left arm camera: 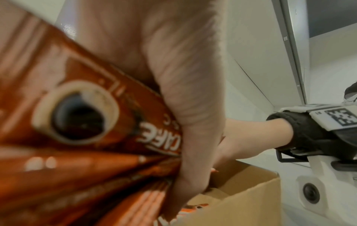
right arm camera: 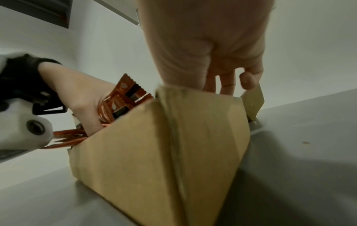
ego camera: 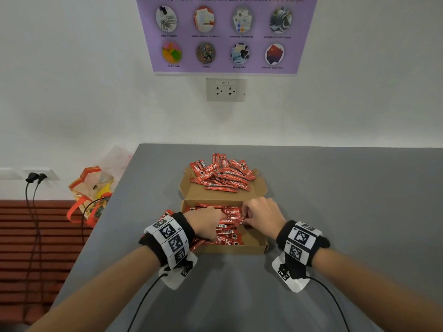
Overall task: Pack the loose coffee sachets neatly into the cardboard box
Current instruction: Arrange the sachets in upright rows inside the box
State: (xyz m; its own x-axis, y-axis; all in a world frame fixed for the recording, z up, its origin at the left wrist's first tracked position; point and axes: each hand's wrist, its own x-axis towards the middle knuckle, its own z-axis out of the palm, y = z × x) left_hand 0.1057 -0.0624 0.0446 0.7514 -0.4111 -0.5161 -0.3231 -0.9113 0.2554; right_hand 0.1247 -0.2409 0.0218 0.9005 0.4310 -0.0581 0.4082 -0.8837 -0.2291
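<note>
Left hand (ego camera: 206, 222) grips sachets (ego camera: 229, 221) inside the box (ego camera: 254, 246).

We see red coffee sachets (ego camera: 221, 174) with white lettering, a plain brown cardboard box (ego camera: 254, 245), a flat grey desk (ego camera: 347, 200), black wristbands (ego camera: 167, 238) bearing black-and-white square codes, and a purple poster (ego camera: 225, 34) on the white wall.

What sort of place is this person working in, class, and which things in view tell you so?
Probably an office utility or copy room. A purple wall poster lists items to keep out of a paper shredder, a double power outlet sits below it, and the work surface is a plain grey table.
</note>
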